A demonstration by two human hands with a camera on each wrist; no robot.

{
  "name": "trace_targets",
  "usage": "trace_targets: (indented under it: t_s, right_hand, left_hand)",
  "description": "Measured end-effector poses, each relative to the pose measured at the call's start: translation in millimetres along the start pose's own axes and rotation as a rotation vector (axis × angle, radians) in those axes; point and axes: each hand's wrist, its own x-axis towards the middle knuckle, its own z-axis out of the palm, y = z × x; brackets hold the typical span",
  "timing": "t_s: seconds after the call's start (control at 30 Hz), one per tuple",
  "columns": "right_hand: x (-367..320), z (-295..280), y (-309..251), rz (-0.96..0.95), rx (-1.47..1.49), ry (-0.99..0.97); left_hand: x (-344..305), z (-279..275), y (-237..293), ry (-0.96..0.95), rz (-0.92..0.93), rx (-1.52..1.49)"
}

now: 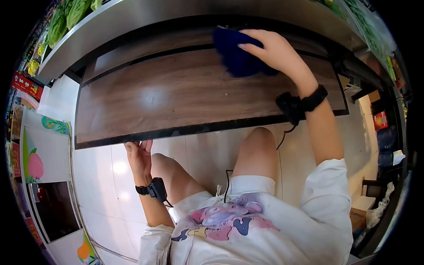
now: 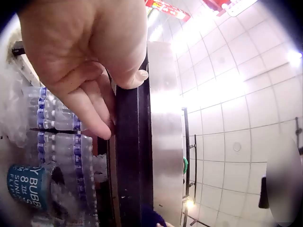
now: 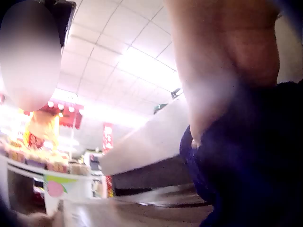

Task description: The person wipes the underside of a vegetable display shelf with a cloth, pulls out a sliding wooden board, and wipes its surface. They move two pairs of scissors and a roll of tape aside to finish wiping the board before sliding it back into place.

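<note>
A dark blue cloth (image 1: 238, 52) lies bunched under the right hand (image 1: 276, 51), which grips it near the far edge of the brown wood-look tabletop (image 1: 176, 97). In the right wrist view the cloth (image 3: 255, 151) fills the lower right, the thumb of the right hand (image 3: 222, 61) pressed on it. The left hand (image 1: 140, 159) is at the table's near edge, left of the middle. In the left wrist view the left hand (image 2: 90, 52) holds the black table edge (image 2: 132, 156), thumb on its face and fingers curled behind it.
A metal shelf ledge (image 1: 132, 22) with leafy vegetables (image 1: 79, 15) runs behind the table. Bottles in plastic wrap (image 2: 61, 116) and a blue-labelled pack (image 2: 31, 187) show beyond the table edge. A white cabinet (image 1: 46, 150) stands at the left. The person's knees are below the near edge.
</note>
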Motion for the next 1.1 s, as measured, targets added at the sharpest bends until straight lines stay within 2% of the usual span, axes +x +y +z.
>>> trace_targets:
  t_s: [0.07,0.1,0.17,0.23,0.3,0.33,0.43,0.47,0.5,0.57,0.63,0.7,0.77,0.83,0.9,0.97,1.03,1.1]
  right_hand:
    - [-15,7,13,0.024,-0.273,-0.097]
    - [-28,16,13,0.065,-0.215,-0.159]
    - [-39,28,-6,-0.047,-0.175,-0.161]
    - [-49,33,-40,-0.123,0.058,-0.213]
    - [-53,28,-75,-0.099,0.289,-0.468]
    - [-55,28,-82,-0.082,0.441,-0.532]
    - [-46,8,-82,0.137,0.707,-0.675]
    - [-43,7,-73,0.189,0.756,-0.642]
    - [-41,1,-73,0.226,0.858,-0.512]
    - [-31,6,-68,0.215,0.864,-0.210]
    - [-11,9,-71,0.168,0.723,-0.055]
    - [9,23,-74,-0.077,0.402,0.019]
    - [21,60,-83,-0.178,0.174,-0.052]
    - [15,90,-97,-0.255,0.178,-0.231]
    - [3,101,-108,-0.445,0.173,-0.314]
    - [-10,77,-117,-0.436,0.376,-0.517]
    - [-19,48,-117,-0.329,0.476,-0.769]
    - [-26,20,-107,-0.205,0.590,-0.823]
  left_hand:
    - [0,0,1,-0.022,-0.008,0.016]
    - [-2,0,2,-0.007,-0.021,0.024]
    - [-2,2,1,0.025,-0.041,0.037]
    - [-3,-2,0,-0.003,-0.042,0.018]
    - [-3,-1,1,-0.007,-0.037,0.003]
    - [-3,5,2,0.003,-0.030,-0.005]
    - [-2,11,1,0.053,-0.021,-0.008]
    - [-2,11,1,0.080,-0.015,-0.005]
    - [-1,10,0,0.065,-0.015,-0.003]
    - [2,9,1,0.031,-0.013,0.006]
    - [2,12,2,0.041,-0.017,-0.006]
    - [3,13,2,0.048,-0.009,-0.003]
    - [5,14,2,0.034,0.007,-0.016]
    - [4,16,1,0.030,0.006,-0.027]
    - [5,18,3,0.034,-0.003,-0.032]
    - [5,14,1,0.062,-0.006,-0.027]
    - [6,13,1,0.068,-0.020,-0.020]
    - [7,16,3,0.055,-0.027,-0.023]
